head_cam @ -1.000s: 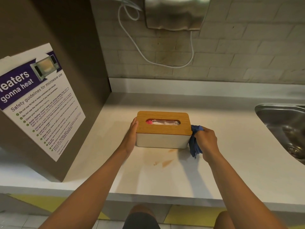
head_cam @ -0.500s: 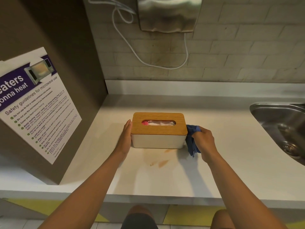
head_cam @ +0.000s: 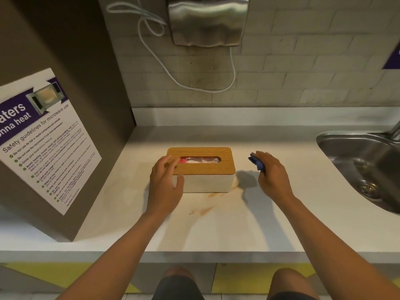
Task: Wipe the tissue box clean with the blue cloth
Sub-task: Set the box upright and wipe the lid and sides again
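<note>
Your left hand (head_cam: 165, 185) lies at the near left corner of the tissue box (head_cam: 202, 169), fingers relaxed and spread over its wooden lid, thumb against the white front; your right hand (head_cam: 271, 177) hovers apart to the box's right, fingers curled round the bunched blue cloth (head_cam: 256, 163); the box sits mid-counter (head_cam: 216, 224) beside orange stains (head_cam: 203, 210); the sink (head_cam: 337, 146) lies far right.

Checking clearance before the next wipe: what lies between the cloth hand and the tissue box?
In the head view, only bare countertop and shadow separate the right hand, holding the blue cloth, from the tissue box.
</note>
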Motion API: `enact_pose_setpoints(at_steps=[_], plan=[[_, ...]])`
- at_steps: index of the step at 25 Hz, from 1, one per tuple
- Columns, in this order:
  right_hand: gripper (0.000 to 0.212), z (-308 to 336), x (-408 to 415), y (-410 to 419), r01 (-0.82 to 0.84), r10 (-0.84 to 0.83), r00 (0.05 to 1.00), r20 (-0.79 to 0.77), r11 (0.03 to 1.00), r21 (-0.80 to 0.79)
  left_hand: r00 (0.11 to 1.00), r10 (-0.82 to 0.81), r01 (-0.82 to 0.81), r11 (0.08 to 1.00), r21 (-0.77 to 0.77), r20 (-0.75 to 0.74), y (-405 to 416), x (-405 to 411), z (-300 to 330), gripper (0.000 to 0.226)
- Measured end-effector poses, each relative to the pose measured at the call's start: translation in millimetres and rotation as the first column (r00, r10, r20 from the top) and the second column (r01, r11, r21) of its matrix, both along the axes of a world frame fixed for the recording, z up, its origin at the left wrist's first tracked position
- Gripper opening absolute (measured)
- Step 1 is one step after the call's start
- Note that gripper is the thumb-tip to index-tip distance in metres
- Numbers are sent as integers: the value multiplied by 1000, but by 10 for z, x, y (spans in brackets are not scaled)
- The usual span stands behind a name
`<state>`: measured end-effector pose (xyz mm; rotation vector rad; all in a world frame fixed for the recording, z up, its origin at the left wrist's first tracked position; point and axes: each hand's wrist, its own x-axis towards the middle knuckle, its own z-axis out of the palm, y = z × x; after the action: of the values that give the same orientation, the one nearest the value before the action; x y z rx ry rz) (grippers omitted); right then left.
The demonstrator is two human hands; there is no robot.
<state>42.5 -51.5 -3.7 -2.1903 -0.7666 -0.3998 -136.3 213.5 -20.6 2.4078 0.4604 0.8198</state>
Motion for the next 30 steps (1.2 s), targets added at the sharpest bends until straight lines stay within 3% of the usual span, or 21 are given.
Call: enact_pose_setpoints(at_steps=[3,5,7,10,12,19,24,30], plan=[[30,-141,151,-57,43,10,983,184,959,-282,989,-98,125,956,264,-114,-185,0,-115,50],[42,-393,136,-119,46,34,990,136,838,-543,983,-80,122,956,268,-165,-252,-5,-188,56],[44,-625,123,-253,-14,55,998,43,760,-650,979,-63,115,956,271,-193,-268,-9,-253,59],[38,-681,136,-286,-78,51,997,-62,787,-612,969,-41,119,940,319,-242,-218,-26,-310,63],[37,-666,119,-244,-18,-19,999,-49,757,-653,965,-36,120,941,316,-259,-217,-26,-314,64],[68,-726,-39,-178,66,-149,986,-69,744,-665,971,-41,107,955,275,-234,-244,-16,-358,59],[60,-764,-35,-196,87,-140,990,-24,728,-680,976,-47,105,956,273,-212,-243,-15,-387,59],[69,-741,-60,-191,73,-158,986,-53,693,-717,973,-60,120,958,260,-225,-214,-19,-380,62]])
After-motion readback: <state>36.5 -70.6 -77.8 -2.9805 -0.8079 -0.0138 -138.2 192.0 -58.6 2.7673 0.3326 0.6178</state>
